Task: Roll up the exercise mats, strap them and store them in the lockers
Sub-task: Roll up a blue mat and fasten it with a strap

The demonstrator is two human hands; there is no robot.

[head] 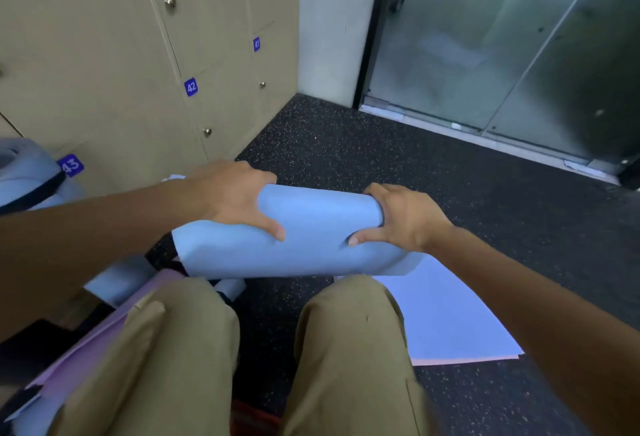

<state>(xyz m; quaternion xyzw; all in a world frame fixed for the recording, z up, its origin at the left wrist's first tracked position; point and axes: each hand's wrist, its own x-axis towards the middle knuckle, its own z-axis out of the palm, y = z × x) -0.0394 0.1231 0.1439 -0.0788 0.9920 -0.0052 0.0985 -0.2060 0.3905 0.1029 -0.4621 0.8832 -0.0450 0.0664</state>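
head | blue mat roll (311,228) on floor (450,193) before knees, long axis left-right, slightly tilted | left hand (232,196) fingers curled over roll | right hand (401,217) fingers clamped on right end | lockers (138,55) 41-43 left

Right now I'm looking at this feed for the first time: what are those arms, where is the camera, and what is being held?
There is no machine here. The camera sits on a person's head and looks down, so you see their own arms and knees. The left hand and right hand each grip a half-rolled light blue mat; the right hand holds it at its end. The unrolled rest of that mat lies flat on the dark speckled floor. At the far left stands another rolled mat with a dark strap round it. Behind are beige lockers numbered 41, 42 and 43, all closed. At right is a glass door.
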